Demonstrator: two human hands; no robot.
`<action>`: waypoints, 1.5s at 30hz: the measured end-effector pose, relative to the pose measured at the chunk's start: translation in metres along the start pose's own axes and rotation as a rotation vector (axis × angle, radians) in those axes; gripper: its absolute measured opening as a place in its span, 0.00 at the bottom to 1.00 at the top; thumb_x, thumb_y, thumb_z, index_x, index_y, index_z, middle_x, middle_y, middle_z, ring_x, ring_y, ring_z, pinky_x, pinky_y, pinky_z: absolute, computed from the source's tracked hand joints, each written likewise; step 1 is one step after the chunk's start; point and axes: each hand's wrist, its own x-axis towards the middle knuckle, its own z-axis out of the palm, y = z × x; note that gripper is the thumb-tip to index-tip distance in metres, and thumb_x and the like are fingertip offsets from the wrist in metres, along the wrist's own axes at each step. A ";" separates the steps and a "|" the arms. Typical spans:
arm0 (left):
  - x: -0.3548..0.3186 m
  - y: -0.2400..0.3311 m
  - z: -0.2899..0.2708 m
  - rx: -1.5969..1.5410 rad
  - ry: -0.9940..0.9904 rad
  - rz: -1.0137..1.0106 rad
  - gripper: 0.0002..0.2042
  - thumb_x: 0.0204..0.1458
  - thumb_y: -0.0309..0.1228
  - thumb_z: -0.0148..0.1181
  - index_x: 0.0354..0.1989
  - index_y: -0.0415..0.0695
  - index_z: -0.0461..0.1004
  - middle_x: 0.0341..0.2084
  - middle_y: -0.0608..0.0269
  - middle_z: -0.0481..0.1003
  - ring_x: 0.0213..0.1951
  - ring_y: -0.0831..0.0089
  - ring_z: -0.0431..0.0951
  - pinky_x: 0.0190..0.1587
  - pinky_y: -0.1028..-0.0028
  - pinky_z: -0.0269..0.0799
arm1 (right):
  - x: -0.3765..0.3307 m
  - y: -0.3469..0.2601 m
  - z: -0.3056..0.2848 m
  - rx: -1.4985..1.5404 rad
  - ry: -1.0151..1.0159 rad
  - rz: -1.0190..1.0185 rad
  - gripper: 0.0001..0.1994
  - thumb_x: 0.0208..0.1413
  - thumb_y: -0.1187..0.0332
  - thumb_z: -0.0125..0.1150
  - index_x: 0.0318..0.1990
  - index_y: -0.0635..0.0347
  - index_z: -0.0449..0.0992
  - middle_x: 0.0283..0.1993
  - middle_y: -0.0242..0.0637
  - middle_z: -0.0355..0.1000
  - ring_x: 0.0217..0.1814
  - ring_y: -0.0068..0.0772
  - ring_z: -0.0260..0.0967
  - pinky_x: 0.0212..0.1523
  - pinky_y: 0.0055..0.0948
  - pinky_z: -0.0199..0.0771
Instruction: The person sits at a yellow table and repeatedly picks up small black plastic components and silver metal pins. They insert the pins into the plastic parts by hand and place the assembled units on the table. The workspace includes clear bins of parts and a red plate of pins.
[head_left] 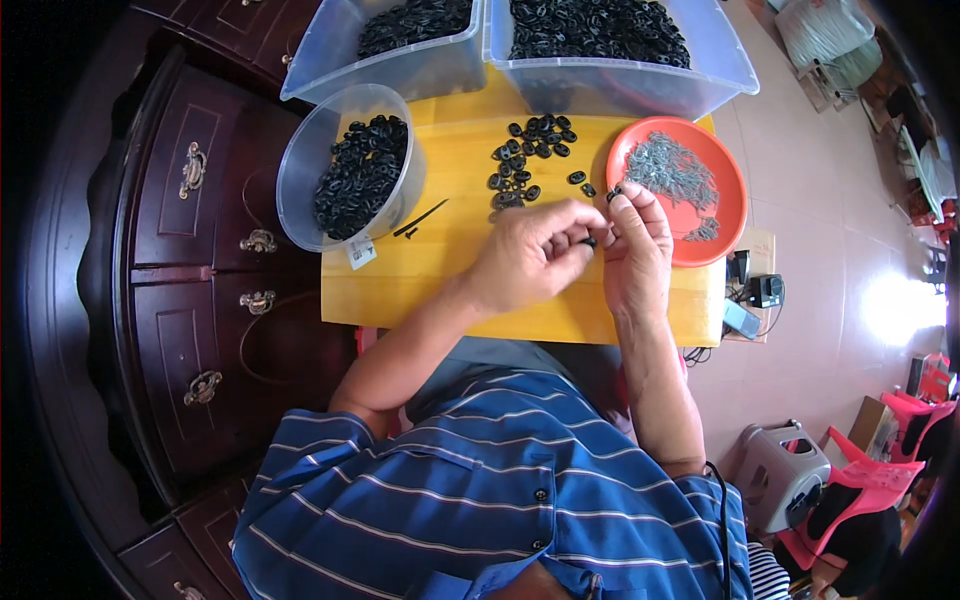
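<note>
My left hand (530,258) is closed over the yellow table, with a small black part (588,242) showing at its fingers. Beside it, my right hand (637,250) pinches a small black oval piece (614,195) between thumb and finger, at the left rim of the orange-red plate (735,222). Thin silver metal pieces (672,168) lie heaped on that plate; their exact kind is too small to tell. Just beyond my hands, several loose black oval pieces with holes (522,177) are spread on the tabletop.
A round clear tub (292,190) of black pieces stands at the left, near a thin black stick (420,218). Two large clear bins, left (400,70) and right (610,85), hold many more at the back. Dark wooden drawers (180,170) line the left side of the yellow table (400,290).
</note>
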 end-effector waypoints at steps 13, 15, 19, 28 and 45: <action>-0.013 0.003 0.039 -0.017 0.034 -0.050 0.11 0.51 0.16 0.59 0.43 0.39 0.74 0.24 0.73 0.71 0.23 0.91 0.65 0.26 0.84 0.63 | 0.004 -0.002 -0.005 0.242 -0.077 0.175 0.07 0.61 0.72 0.59 0.46 0.57 0.74 0.37 0.30 0.74 0.34 0.17 0.69 0.37 0.19 0.73; -0.014 0.001 0.038 -0.081 0.041 -0.099 0.09 0.52 0.17 0.60 0.41 0.39 0.74 0.25 0.73 0.72 0.24 0.91 0.66 0.27 0.85 0.64 | 0.002 -0.005 -0.003 0.213 -0.057 0.159 0.07 0.61 0.73 0.59 0.46 0.58 0.74 0.37 0.30 0.73 0.34 0.17 0.69 0.37 0.19 0.73; -0.015 -0.005 0.037 -0.252 0.085 -0.165 0.07 0.52 0.18 0.63 0.39 0.39 0.74 0.24 0.71 0.75 0.25 0.89 0.70 0.28 0.82 0.68 | 0.003 -0.005 -0.001 0.170 -0.034 0.107 0.07 0.60 0.73 0.59 0.45 0.59 0.74 0.37 0.31 0.74 0.34 0.17 0.68 0.36 0.18 0.72; -0.024 -0.014 0.046 -0.279 0.068 -0.193 0.06 0.54 0.17 0.62 0.38 0.38 0.75 0.27 0.74 0.74 0.29 0.91 0.71 0.31 0.86 0.68 | 0.001 -0.003 -0.001 0.080 0.035 0.097 0.06 0.60 0.74 0.60 0.44 0.59 0.75 0.37 0.30 0.74 0.32 0.16 0.68 0.33 0.16 0.70; -0.001 -0.004 -0.016 -0.269 0.161 -0.151 0.12 0.56 0.19 0.60 0.48 0.38 0.73 0.31 0.74 0.72 0.30 0.90 0.70 0.34 0.87 0.68 | -0.006 0.000 0.004 -0.156 -0.083 0.018 0.07 0.59 0.76 0.60 0.44 0.60 0.76 0.37 0.27 0.74 0.35 0.16 0.67 0.39 0.19 0.68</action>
